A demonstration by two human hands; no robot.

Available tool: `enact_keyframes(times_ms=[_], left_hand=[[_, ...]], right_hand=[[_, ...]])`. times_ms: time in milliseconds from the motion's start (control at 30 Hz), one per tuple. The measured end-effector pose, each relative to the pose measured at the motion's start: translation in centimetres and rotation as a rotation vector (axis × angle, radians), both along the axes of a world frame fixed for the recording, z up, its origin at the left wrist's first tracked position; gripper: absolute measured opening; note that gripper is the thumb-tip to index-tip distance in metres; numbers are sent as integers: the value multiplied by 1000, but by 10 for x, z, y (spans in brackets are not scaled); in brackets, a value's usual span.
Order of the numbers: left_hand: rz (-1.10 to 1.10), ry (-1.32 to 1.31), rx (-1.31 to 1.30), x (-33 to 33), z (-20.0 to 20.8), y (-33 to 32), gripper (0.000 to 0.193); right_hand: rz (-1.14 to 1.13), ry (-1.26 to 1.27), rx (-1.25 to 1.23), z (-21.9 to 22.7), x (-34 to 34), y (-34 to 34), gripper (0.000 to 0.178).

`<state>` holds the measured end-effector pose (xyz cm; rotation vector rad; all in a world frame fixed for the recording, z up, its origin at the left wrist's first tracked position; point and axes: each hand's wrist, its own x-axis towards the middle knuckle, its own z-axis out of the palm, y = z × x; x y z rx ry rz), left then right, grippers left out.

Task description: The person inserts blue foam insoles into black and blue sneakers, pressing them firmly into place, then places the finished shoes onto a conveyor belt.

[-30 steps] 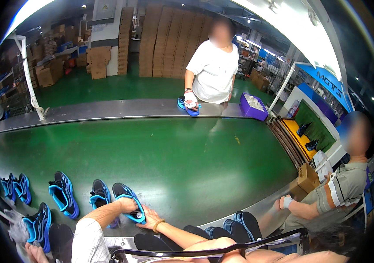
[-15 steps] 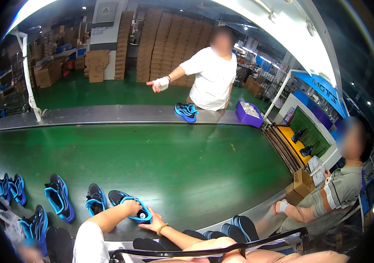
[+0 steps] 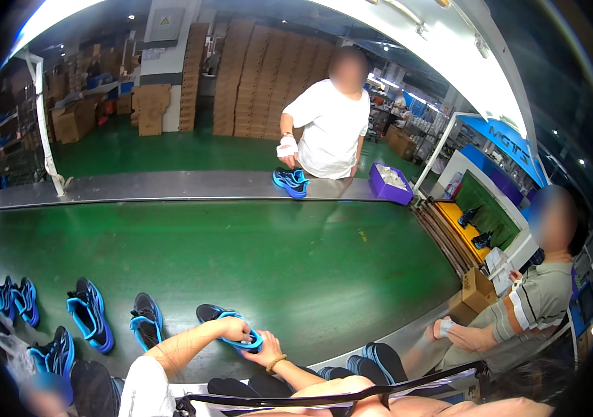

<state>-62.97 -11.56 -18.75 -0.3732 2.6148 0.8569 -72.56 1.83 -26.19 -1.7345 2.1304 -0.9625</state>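
Note:
A black and blue sneaker [image 3: 211, 312] lies on the green conveyor belt in front of me, its toe pointing away to the left. My left hand [image 3: 235, 329] reaches over it, fingers curled at the shoe's opening; the fingertips are partly hidden inside. Around the heel, my right hand [image 3: 266, 349] is closed, a bracelet on its wrist. Just left of these stands another sneaker [image 3: 146, 321], with a further sneaker [image 3: 90, 314] beyond it. Close to my right forearm, dark insoles [image 3: 384, 360] are stacked along the near edge.
More sneakers [image 3: 25, 301] stand at the belt's left end. Across the belt, a person in white [image 3: 332, 128] stands by a lone sneaker [image 3: 290, 182] and a purple bin [image 3: 390, 184] on the metal ledge. At right, another person [image 3: 543, 299] sits near a cardboard box [image 3: 477, 292].
Both my hands and the sneaker have shifted to the right along the belt. The person opposite has lowered an outstretched arm toward the sneaker on the ledge.

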Motion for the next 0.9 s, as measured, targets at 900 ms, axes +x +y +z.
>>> enact_keyframes(times_ms=[900], left_hand=[[398, 577, -152, 20, 128, 101, 25]], right_hand=[[283, -838, 16, 141, -54, 56, 43]])
